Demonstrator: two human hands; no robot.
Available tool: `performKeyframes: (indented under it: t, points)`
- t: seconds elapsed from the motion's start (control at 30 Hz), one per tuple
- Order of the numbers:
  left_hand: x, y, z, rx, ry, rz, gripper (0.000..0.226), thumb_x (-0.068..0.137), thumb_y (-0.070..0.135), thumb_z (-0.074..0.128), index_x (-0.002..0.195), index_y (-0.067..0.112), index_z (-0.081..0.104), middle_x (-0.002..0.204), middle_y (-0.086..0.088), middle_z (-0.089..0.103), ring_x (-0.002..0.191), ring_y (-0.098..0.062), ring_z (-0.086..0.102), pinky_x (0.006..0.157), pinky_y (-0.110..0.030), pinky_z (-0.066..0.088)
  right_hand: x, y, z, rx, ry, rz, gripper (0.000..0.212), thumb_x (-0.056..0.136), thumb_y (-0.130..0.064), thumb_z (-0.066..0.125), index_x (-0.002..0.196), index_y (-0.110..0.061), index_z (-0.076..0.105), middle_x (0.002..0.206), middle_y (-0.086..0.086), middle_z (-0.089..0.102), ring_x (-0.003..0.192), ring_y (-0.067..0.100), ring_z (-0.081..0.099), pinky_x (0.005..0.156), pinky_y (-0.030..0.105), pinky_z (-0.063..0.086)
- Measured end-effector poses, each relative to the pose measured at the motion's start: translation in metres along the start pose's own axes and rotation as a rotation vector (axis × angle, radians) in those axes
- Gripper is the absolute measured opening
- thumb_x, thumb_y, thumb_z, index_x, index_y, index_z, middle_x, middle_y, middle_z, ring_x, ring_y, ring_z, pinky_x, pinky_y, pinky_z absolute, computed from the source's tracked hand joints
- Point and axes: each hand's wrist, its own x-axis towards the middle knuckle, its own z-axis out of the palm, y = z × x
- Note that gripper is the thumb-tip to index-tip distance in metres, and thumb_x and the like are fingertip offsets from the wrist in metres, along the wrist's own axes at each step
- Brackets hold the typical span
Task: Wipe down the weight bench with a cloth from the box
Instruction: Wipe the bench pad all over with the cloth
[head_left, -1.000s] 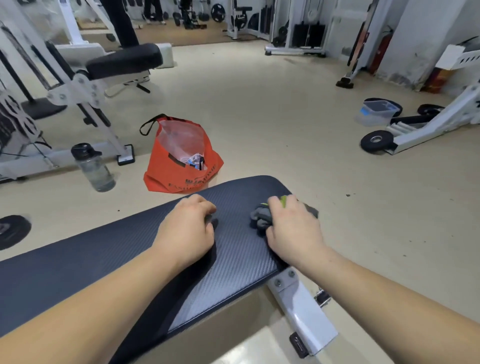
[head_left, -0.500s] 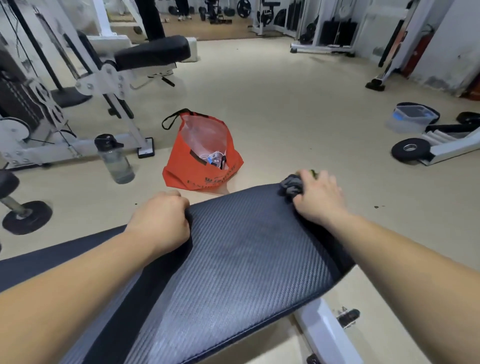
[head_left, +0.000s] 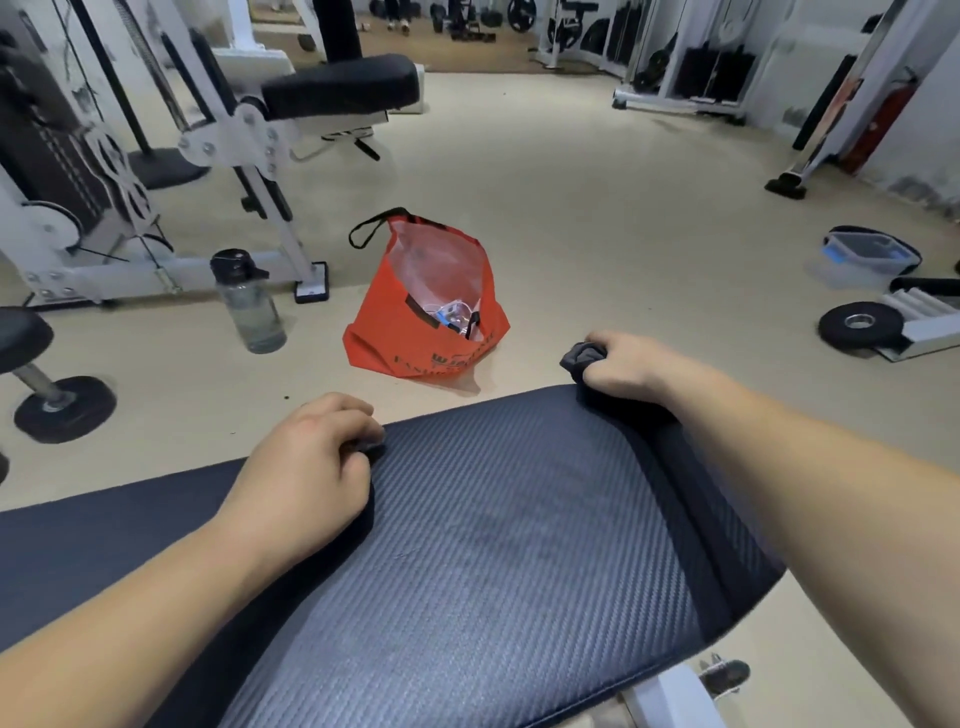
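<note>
At bench (head_left: 519, 545) far corner, right hand (head_left: 623, 364) grips cloth (head_left: 582, 356).

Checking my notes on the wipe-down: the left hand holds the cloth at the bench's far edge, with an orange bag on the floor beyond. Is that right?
Wrong hand. The head view shows the right hand holds the cloth at the bench's far edge, with an orange bag on the floor beyond.
</note>
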Motion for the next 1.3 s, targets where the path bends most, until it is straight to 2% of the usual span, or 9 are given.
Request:
performKeyframes:
  t: [0.1, 0.2, 0.37, 0.43, 0.67, 0.77, 0.93, 1.07, 1.3]
  points:
    - [-0.019, -0.020, -0.012, -0.007, 0.041, -0.056, 0.033, 0.081, -0.001, 0.059, 0.096, 0.020, 0.079, 0.120, 0.008, 0.068, 0.114, -0.016, 0.063, 0.102, -0.036, 0.050, -0.009, -0.052, 0.013, 0.037, -0.094, -0.143, 0.033, 0.079, -0.023, 0.047, 0.107, -0.028, 0.063, 0.109, 0.001, 0.070, 0.107, 0.028, 0.062, 0.093, 0.035, 0.050]
    - [-0.033, -0.037, -0.030, 0.023, 0.051, -0.109, 0.035, 0.081, -0.001, 0.058, 0.101, 0.019, 0.079, 0.118, 0.009, 0.068, 0.113, -0.018, 0.063, 0.101, -0.031, 0.047, -0.021, -0.116, 0.049, 0.034, -0.171, -0.320, 0.036, 0.071, -0.034, 0.046, 0.105, -0.032, 0.058, 0.111, -0.001, 0.069, 0.109, 0.026, 0.062, 0.100, 0.043, 0.050]
    - [-0.060, -0.069, -0.074, 0.054, 0.054, -0.266, 0.037, 0.086, 0.006, 0.054, 0.113, 0.020, 0.075, 0.117, 0.009, 0.067, 0.110, -0.015, 0.061, 0.094, -0.025, 0.046, -0.052, -0.215, 0.103, -0.053, -0.163, -0.541, 0.029, 0.083, -0.033, 0.051, 0.112, -0.032, 0.052, 0.106, -0.002, 0.063, 0.098, 0.030, 0.056, 0.089, 0.042, 0.049]
    - [-0.073, -0.088, -0.094, 0.072, 0.037, -0.310, 0.038, 0.087, 0.007, 0.053, 0.115, 0.022, 0.073, 0.117, 0.009, 0.067, 0.109, -0.015, 0.062, 0.093, -0.027, 0.048, -0.062, -0.245, 0.117, -0.052, -0.156, -0.577, 0.026, 0.084, -0.032, 0.051, 0.110, -0.032, 0.052, 0.104, -0.001, 0.063, 0.095, 0.031, 0.056, 0.083, 0.041, 0.048]
    - [-0.142, -0.170, -0.153, 0.157, 0.150, -0.456, 0.039, 0.091, 0.011, 0.052, 0.124, 0.022, 0.069, 0.121, 0.008, 0.064, 0.117, -0.017, 0.057, 0.094, -0.033, 0.050, -0.097, -0.356, 0.173, -0.077, -0.215, -0.676, 0.041, 0.086, -0.035, 0.049, 0.127, -0.030, 0.046, 0.117, 0.006, 0.068, 0.111, 0.033, 0.062, 0.094, 0.042, 0.049]
    - [-0.161, -0.205, -0.176, 0.159, 0.192, -0.504, 0.035, 0.091, 0.013, 0.052, 0.119, 0.024, 0.070, 0.118, 0.009, 0.062, 0.115, -0.018, 0.056, 0.093, -0.037, 0.051, -0.119, -0.419, 0.209, -0.058, -0.210, -0.751, 0.043, 0.085, -0.037, 0.049, 0.126, -0.030, 0.043, 0.124, 0.009, 0.067, 0.115, 0.037, 0.062, 0.098, 0.047, 0.050]
    - [-0.190, -0.261, -0.211, 0.119, 0.328, -0.652, 0.036, 0.093, 0.013, 0.049, 0.122, 0.027, 0.066, 0.123, 0.009, 0.060, 0.119, -0.018, 0.052, 0.094, -0.040, 0.051, -0.148, -0.514, 0.257, -0.092, -0.100, -0.833, 0.049, 0.081, -0.036, 0.044, 0.129, -0.026, 0.040, 0.125, 0.016, 0.064, 0.113, 0.042, 0.060, 0.094, 0.051, 0.052]
    - [-0.213, -0.298, -0.230, 0.150, 0.386, -0.783, 0.042, 0.092, 0.013, 0.048, 0.128, 0.027, 0.063, 0.126, 0.005, 0.061, 0.118, -0.023, 0.050, 0.094, -0.039, 0.046, -0.160, -0.591, 0.288, -0.192, -0.049, -0.900, 0.041, 0.092, -0.032, 0.049, 0.129, -0.017, 0.039, 0.126, 0.021, 0.058, 0.114, 0.045, 0.058, 0.085, 0.046, 0.050]
    - [-0.252, -0.340, -0.247, 0.210, 0.408, -0.895, 0.036, 0.090, 0.013, 0.047, 0.114, 0.030, 0.068, 0.118, 0.009, 0.060, 0.109, -0.020, 0.048, 0.088, -0.032, 0.035, -0.190, -0.715, 0.342, -0.244, -0.042, -1.028, 0.033, 0.096, -0.028, 0.046, 0.125, -0.015, 0.039, 0.126, 0.021, 0.057, 0.112, 0.044, 0.059, 0.076, 0.043, 0.039]
